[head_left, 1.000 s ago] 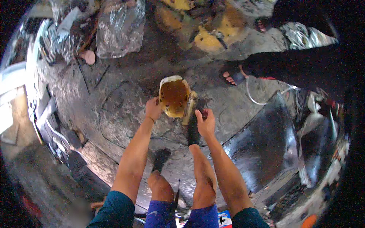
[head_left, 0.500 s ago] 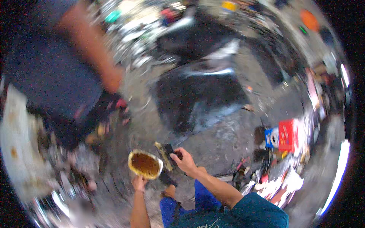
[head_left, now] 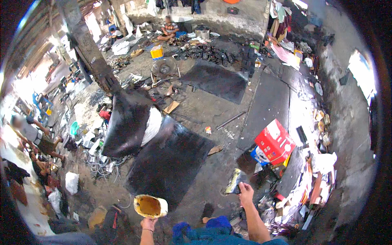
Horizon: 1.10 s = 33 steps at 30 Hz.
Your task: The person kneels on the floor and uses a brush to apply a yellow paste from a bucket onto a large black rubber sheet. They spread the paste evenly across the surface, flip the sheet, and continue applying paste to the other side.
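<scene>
My left hand (head_left: 149, 224) grips a cut-open, cream-coloured plastic container (head_left: 163, 207) by its near side. Amber-brown liquid (head_left: 149, 205) lies inside it. Out to the right, my right hand (head_left: 246, 193) is closed on a wide flat brush (head_left: 237, 181); its dark part is by my fingers and its outer end is crusted yellow. The two hands are well apart. Beyond the container a large black sheet (head_left: 171, 159) lies on the floor. Another dark sheet (head_left: 126, 122) stands raised at its far left, next to a white piece (head_left: 152, 125).
A red box (head_left: 274, 142) stands right of the brush amid scraps. Farther off are a black sheet (head_left: 216, 80), a fan (head_left: 165, 69), a yellow crate (head_left: 157, 52) and a post (head_left: 87, 45). One person (head_left: 34, 134) is at the left; another (head_left: 169, 28) sits at the back.
My view has swung and sharpened. The close person at the left is out of sight. My right hand with the brush has moved right, away from the container, which my left hand still holds.
</scene>
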### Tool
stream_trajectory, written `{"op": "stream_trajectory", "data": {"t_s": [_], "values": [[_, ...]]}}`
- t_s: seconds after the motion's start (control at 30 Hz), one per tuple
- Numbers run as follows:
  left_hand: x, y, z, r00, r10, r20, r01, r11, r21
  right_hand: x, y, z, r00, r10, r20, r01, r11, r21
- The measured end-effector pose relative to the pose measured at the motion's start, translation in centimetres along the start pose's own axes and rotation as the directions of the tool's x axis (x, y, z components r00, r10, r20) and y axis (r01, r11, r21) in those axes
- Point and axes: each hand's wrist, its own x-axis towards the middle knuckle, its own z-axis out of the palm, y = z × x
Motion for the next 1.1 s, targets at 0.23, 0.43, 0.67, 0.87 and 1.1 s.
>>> {"op": "stream_trajectory", "data": {"t_s": [0.23,0.43,0.67,0.87,1.1], "values": [[4.0,1.6,19.5,0.999,0.03,0.021,-0.03,1.0,-0.005,15.7,-13.9,-1.0,0.999,-0.031,-0.04,0.043,0.938,0.343],[10.4,0.4,34.5,0.997,-0.039,-0.062,0.035,0.997,-0.07,25.6,-22.8,0.5,0.992,-0.107,-0.062,0.122,0.913,0.39],[17.4,3.8,52.7,0.998,-0.018,-0.058,0.012,0.995,-0.097,37.4,-30.8,5.6,0.983,-0.067,-0.17,0.134,0.9,0.414],[28.5,5.0,59.9,0.873,0.381,0.304,-0.479,0.786,0.391,52.7,-33.0,11.3,0.982,0.058,-0.179,0.025,0.902,0.431],[40.0,8.9,72.6,0.942,0.015,-0.334,-0.049,0.994,-0.094,76.6,-43.1,27.6,0.969,0.16,-0.19,-0.071,0.913,0.402]]}}
